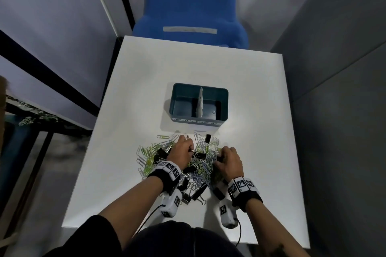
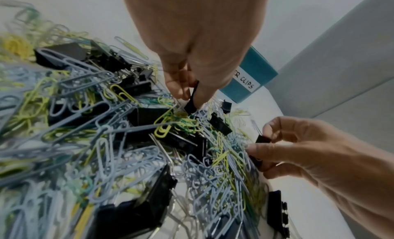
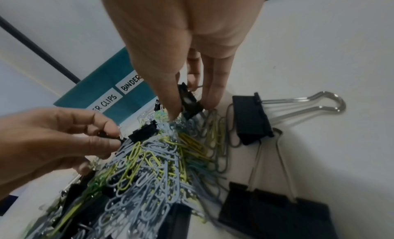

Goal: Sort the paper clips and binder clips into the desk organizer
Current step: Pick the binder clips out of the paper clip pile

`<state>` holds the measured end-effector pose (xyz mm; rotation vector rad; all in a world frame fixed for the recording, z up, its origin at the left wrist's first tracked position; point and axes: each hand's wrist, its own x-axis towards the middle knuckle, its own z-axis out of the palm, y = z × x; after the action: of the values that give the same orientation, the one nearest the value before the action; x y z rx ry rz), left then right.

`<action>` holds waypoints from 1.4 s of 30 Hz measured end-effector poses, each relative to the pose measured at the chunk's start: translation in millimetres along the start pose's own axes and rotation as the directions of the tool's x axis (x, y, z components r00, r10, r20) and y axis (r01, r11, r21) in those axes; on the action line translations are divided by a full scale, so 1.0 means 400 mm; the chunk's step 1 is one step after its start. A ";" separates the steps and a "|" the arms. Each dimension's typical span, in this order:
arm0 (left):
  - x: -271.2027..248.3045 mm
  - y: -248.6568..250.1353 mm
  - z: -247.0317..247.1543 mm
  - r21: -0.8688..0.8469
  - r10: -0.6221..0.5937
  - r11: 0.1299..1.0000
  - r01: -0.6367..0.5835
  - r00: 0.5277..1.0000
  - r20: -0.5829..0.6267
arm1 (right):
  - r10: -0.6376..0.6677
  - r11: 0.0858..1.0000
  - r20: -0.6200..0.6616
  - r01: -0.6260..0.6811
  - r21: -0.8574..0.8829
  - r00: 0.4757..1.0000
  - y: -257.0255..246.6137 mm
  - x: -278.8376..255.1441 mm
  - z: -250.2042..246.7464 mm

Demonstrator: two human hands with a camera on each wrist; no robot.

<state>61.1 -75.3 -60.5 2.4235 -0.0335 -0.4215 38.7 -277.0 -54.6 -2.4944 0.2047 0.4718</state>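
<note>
1. Nearest the head camera: both forearms, wrist-worn cameras strapped on, reaching over the white table [image 1: 250,94] into the mixed heap.
2. Heap = paper clips [image 1: 200,168] (pale blue, yellow-green, a few darker green) tangled with black binder clips [image 3: 251,117] of several sizes. It lies between the person and the desk organizer [image 1: 199,100], whose near edge it almost reaches.
3. Desk organizer: teal box, one divider, two compartments. Front labels read PAPER CLIPS (left) and BINDER CLIPS (right). Both compartments look almost empty, so sorting is judged barely begun.
4. Left hand [image 2: 192,60]: thumb and fingers pinched together on a small black binder clip [image 2: 190,104] at the far middle of the heap.
5. Right hand [image 3: 187,60]: thumb and fingers curled round another small black binder clip [image 3: 189,99] at the heap's right edge.
6. Handling, binder clips: stiff, springy, light but compact. Best taken by the black body across its flat sides; the wire handles pivot and would let it swing.
7. Handling, paper clips: thin, very light, slick coated wire. They hook each other and snag on binder handles (expect strays to ride along on any lift), so shake loose before carrying.
8. Judged next: both pinched clips go to the right compartment.
</note>
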 end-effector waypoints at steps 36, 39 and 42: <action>-0.143 -0.214 -0.155 0.304 -0.106 0.950 0.066 0.987 0.118 | -0.158 0.984 0.098 0.165 -0.064 0.983 0.187 -0.106 -0.089; -0.127 -0.178 -0.120 0.301 -0.124 0.950 0.087 0.987 0.107 | -0.141 0.966 0.170 0.173 -0.191 0.975 0.165 -0.131 -0.035; -0.110 -0.144 -0.091 0.301 -0.114 0.950 0.077 0.988 0.106 | -0.130 0.971 0.130 0.153 -0.185 0.983 0.134 -0.130 0.003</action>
<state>25.6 -2.4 -57.3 2.6992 -0.0342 -0.6496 -23.0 -318.0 -63.7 -2.6371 -0.0698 0.6005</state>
